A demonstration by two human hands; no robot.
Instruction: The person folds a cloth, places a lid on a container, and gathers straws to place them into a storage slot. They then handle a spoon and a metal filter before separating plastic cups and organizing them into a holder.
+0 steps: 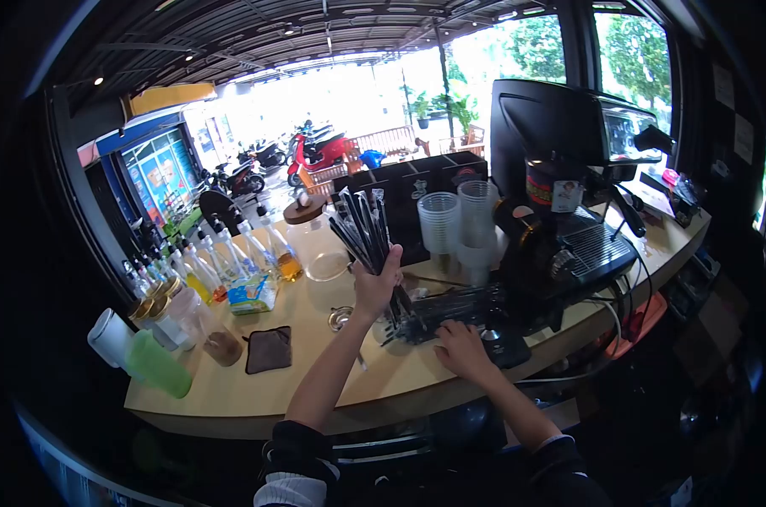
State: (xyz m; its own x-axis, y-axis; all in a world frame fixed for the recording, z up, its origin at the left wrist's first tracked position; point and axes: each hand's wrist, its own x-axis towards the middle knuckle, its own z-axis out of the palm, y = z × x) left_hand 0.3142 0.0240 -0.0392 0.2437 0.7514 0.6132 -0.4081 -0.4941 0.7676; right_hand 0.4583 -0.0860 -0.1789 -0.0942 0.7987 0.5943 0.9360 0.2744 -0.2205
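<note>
My left hand [377,283] is wrapped round an upright bundle of black straws [362,226], some in clear wrappers, above the wooden counter [315,384]. More black straws [450,308] lie in a loose pile on the counter, beside and below that hand. At the front edge of the pile rests my right hand [465,348], fingers apart, with nothing visibly held. A small round metal item [340,318] sits left of the pile, near my left wrist.
Stacked clear cups [439,221] stand behind the pile. An espresso machine [598,245] and cables are on the right. Pump bottles [280,245], a glass jar [322,249], a grey cloth [269,350] and a green cup [156,363] stand or lie left.
</note>
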